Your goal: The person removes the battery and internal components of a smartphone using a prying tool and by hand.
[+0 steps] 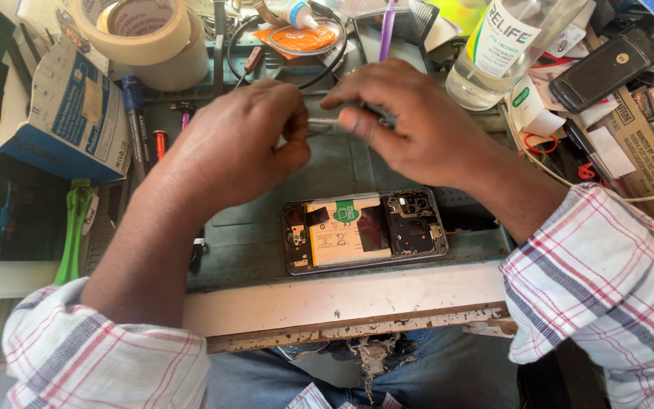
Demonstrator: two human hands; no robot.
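An opened phone (365, 231) lies back-up on the grey work mat (251, 235), its battery and circuit boards exposed. Above it, my right hand (410, 121) grips a thin metal tool, likely tweezers (325, 123), whose tip points left. My left hand (236, 144) meets that tip with thumb and fingers pinched at it; whether something tiny is between them I cannot tell. Both hands hover over the mat, clear of the phone.
Two rolls of tape (149, 38) and a blue-and-white box (70, 113) sit at the back left, pens and small drivers (136, 129) beside them. A clear liquid bottle (505, 45) and a dark phone (603, 68) stand at the back right. The worn bench edge (342, 303) runs along the front.
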